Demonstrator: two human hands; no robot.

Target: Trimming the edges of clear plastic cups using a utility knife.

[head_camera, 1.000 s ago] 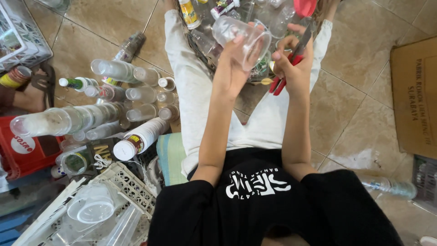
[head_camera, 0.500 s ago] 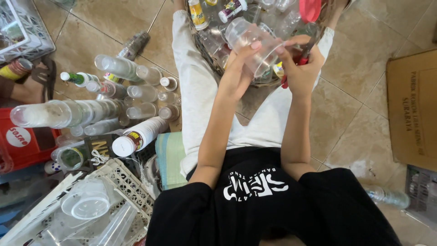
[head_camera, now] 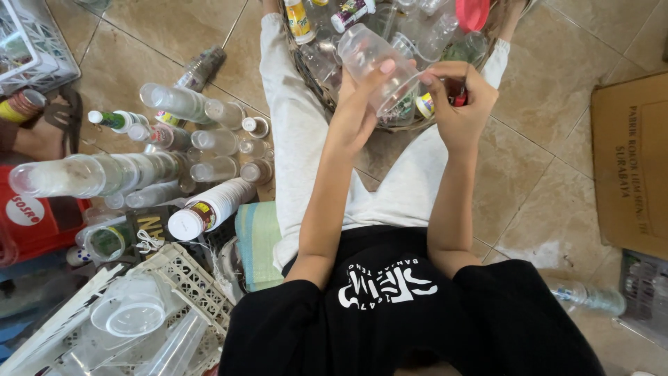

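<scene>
Clear plastic cup (head_camera: 376, 66) sits over the basket (head_camera: 316, 83), clamped in my left hand (head_camera: 362, 111). My right hand (head_camera: 459, 104) pinches its rim, fingers closed. Best practice: steady the cup, peel slowly, avoid crushing.

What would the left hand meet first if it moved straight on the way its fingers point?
The left hand already holds the clear cup. Straight beyond it, probably the bottles in the basket, though depth is hard to judge.

Single head cam, looking steeply down (close range) over lap, hands & tiled floor (head_camera: 557, 181).
</scene>
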